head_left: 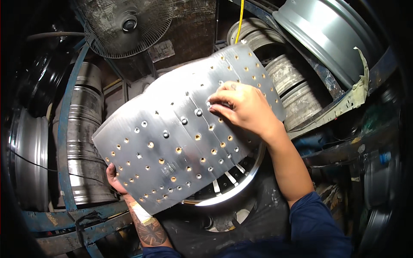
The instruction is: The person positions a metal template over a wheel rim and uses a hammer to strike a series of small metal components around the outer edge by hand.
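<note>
A grey metal plate (142, 172) dotted with many holes, several of them yellowish inside, is tilted in front of me. My left hand (114, 178) grips its lower left edge, the thumb on the face and the other fingers hidden behind. Over the plate's middle, my right hand (248, 105) is closed in a pinch. A small shiny metal piece (209, 104) shows at its fingertips; its exact kind is too small to tell. Silver round inserts (198, 112) with dark centres sit in a row beside those fingers. Beneath the plate, a spoked wheel rim (223, 198) is partly covered.
A dusty fan (129, 26) stands at the far left. Stacked wheel rims (88, 129) fill a blue metal rack (66, 124) on the left; more worn rims (292, 81) lie at the right. One large silver rim (322, 34) rests at the upper right, near a torn pale strip (344, 101).
</note>
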The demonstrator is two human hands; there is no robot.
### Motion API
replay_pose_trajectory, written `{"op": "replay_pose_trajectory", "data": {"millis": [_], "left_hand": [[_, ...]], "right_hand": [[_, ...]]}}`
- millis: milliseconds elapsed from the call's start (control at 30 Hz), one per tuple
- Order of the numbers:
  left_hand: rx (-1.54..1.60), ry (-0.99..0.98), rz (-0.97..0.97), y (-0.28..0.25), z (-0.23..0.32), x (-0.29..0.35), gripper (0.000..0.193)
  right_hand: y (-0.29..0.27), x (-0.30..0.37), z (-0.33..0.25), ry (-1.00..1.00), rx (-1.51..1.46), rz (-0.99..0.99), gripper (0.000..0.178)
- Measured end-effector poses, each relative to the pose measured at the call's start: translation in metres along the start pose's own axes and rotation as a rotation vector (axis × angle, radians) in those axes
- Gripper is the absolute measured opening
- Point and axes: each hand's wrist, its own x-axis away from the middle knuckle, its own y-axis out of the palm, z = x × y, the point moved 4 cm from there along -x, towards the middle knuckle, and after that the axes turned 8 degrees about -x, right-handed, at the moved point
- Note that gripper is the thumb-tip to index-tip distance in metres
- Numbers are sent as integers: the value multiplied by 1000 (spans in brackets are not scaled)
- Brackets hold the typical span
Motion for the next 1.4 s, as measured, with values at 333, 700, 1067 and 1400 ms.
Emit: {"op": "replay_pose_trajectory", "data": {"millis": [333,700,1067,1400], "left_hand": [[-12,-20,115,1,-7,-4,48],[-76,23,131,-17,7,-9,50],[-121,119,162,-57,38,-7,48],[-85,78,46,-49,40,-6,53]], "right_hand": [[1,-2,18,71,-10,-45,15],[-46,-3,94,112,-1147,510,23],[35,25,230,422,-178,244,20],[91,13,224,703,415,-119,19]]}}
